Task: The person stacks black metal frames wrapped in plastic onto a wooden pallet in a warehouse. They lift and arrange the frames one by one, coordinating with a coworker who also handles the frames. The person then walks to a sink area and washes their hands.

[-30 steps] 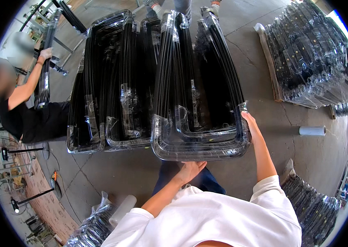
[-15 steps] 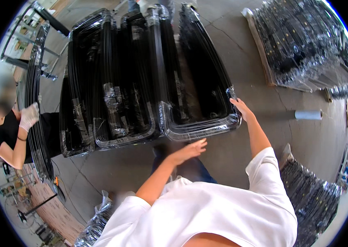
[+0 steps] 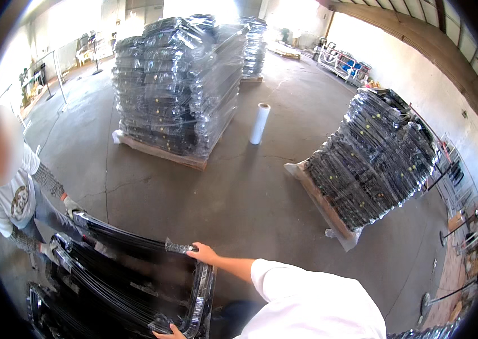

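Observation:
A bundle of black rounded frames (image 3: 200,294), taped and wrapped in clear film, lies at the lower left. My right hand (image 3: 203,253) grips its far corner, beside a wad of clear film (image 3: 179,247). Low at the picture's edge, my left hand (image 3: 170,332) is cut off; its visible fingers close on the bundle's near corner. Across from me, a co-worker in grey gloves holds the other end, one glove (image 3: 71,207) on the far side and the other glove (image 3: 50,250) on the near side.
More wrapped black frames (image 3: 38,308) sit beside the bundle. A tall wrapped stack (image 3: 177,90) stands on a pallet at the back, and another stack (image 3: 371,166) on a pallet at right. Between them a roll of stretch film (image 3: 260,124) stands upright on the concrete floor.
My view has swung to the right and up, bringing in the pallets and the co-worker at the far end. My left hand has come from beside the bundle onto its corner; my right stays on it.

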`<action>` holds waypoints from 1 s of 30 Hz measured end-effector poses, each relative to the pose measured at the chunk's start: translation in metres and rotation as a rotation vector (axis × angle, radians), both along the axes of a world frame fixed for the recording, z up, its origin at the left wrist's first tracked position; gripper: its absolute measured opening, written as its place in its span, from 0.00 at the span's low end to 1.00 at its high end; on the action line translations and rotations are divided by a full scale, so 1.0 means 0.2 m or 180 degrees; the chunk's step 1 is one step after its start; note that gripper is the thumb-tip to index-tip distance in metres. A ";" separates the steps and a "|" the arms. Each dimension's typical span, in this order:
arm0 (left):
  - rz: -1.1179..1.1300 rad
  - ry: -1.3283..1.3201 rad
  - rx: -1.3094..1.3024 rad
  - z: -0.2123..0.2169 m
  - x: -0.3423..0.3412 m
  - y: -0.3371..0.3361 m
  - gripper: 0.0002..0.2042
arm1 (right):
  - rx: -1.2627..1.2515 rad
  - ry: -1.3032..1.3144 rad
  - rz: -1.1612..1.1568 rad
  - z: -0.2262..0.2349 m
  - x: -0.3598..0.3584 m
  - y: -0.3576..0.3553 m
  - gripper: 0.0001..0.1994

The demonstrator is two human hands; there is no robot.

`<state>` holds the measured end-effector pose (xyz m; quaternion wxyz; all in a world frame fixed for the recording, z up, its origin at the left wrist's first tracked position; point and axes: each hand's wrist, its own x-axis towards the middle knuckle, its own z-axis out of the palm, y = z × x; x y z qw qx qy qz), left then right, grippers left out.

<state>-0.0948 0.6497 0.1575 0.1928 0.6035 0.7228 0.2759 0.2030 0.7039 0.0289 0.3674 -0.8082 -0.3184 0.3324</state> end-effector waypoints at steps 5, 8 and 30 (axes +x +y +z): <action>0.0300 -0.0117 0.0251 -0.16 0.01 -0.01 0.35 | 0.0049 -0.0634 -0.0493 0.10 -0.15 -0.15 0.32; 0.0305 -0.0247 0.0556 -0.19 0.02 -0.01 0.35 | 0.0448 -0.0477 -0.0973 0.05 -0.19 -0.20 0.32; 0.1553 -0.3423 -0.1519 0.05 0.05 0.04 0.29 | 0.1172 0.3349 -0.2532 -0.18 -0.17 -0.14 0.21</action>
